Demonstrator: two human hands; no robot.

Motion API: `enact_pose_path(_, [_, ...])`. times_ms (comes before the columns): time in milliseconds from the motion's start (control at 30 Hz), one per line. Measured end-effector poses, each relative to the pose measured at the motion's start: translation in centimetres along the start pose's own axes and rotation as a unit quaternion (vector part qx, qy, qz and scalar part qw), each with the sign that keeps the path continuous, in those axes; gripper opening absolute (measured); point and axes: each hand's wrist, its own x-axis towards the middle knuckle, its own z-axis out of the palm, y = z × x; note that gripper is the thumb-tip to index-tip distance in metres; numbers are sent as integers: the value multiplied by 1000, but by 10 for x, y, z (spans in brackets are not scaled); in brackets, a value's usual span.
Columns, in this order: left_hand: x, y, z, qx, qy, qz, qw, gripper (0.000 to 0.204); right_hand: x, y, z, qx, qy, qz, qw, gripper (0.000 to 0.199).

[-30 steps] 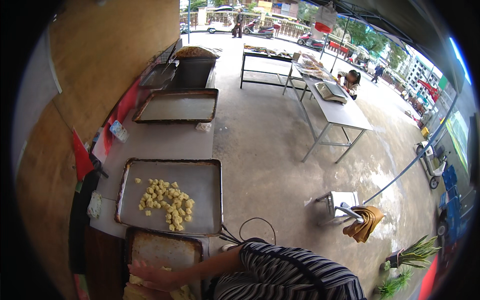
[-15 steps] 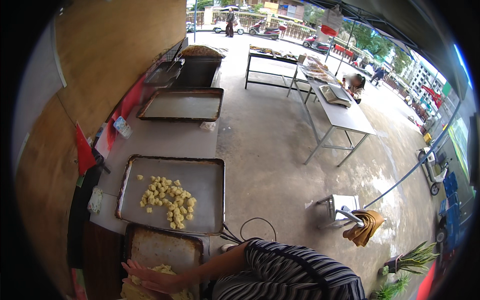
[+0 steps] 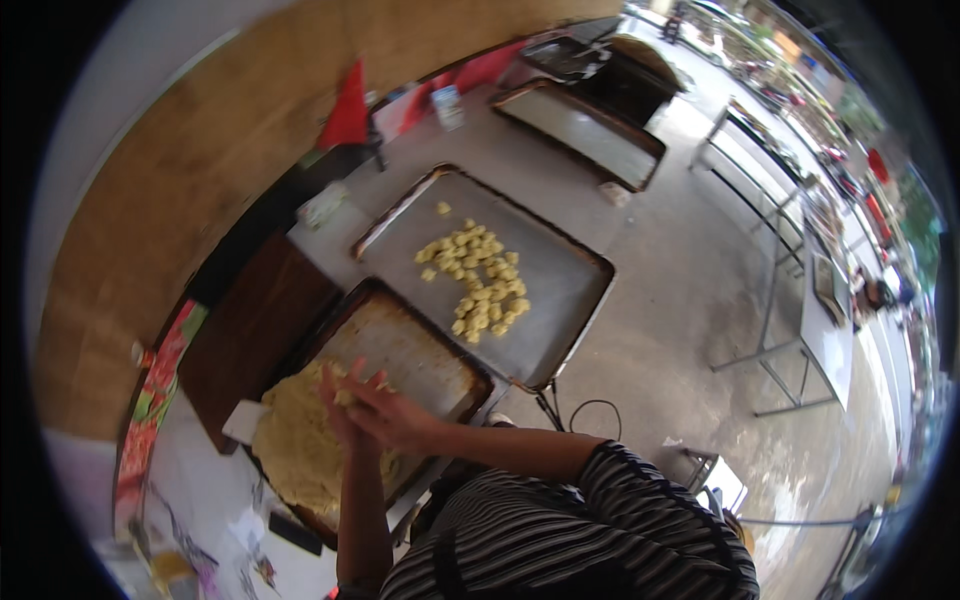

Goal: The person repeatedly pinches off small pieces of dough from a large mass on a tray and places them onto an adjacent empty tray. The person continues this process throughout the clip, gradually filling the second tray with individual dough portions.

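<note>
A large pale yellow mass of dough [image 3: 295, 445] lies on a browned baking tray [image 3: 400, 335] close in front of me. Above the dough's right side, my left hand [image 3: 350, 425] and my right hand [image 3: 400, 415] are pressed together, palm against palm. A bit of dough [image 3: 344, 397] shows between them near the fingers; how much more is inside is hidden. The right fingers reach across the left hand. Beyond, a second tray [image 3: 560, 330] carries many small lumps of dough [image 3: 480, 270], loosely heaped with a few lying apart.
Left of the dough are a dark brown board [image 3: 255, 330] and a white block-like piece [image 3: 245, 422]. A black flat object [image 3: 295, 532] lies nearer me. Another tray [image 3: 585, 135] stands farther along the counter. Metal-legged tables [image 3: 825, 345] and a stool [image 3: 722, 485] stand to the right.
My view has turned left and tilted, bringing the whole dough mass into sight. The right hand, earlier stretched over the dough, now meets the left hand, which has come into view.
</note>
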Motion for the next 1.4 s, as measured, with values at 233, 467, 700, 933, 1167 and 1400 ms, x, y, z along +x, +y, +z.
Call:
enact_pose_path(233, [-4,23,-26,261,-109,-111,953,48,15,5,-53,133,-46,128,982,44])
enact_pose_path(467, [-15,24,-31,194,-128,-228,946,28,13,2,-74,86,-150,128,977,37])
enact_pose_path(700, [-16,15,-34,162,-144,-240,946,26,11,4,-74,-14,-177,103,979,24])
enact_pose_path(933, [-18,17,-34,65,-167,-220,959,25,12,10,-86,42,-116,188,974,29])
enact_pose_path(1167, [-26,18,-26,67,-171,-254,950,36,10,2,-71,10,-179,121,976,27])
enact_pose_path(1400, [-23,23,-32,41,-154,-249,955,50,14,10,-89,11,-159,250,955,22])
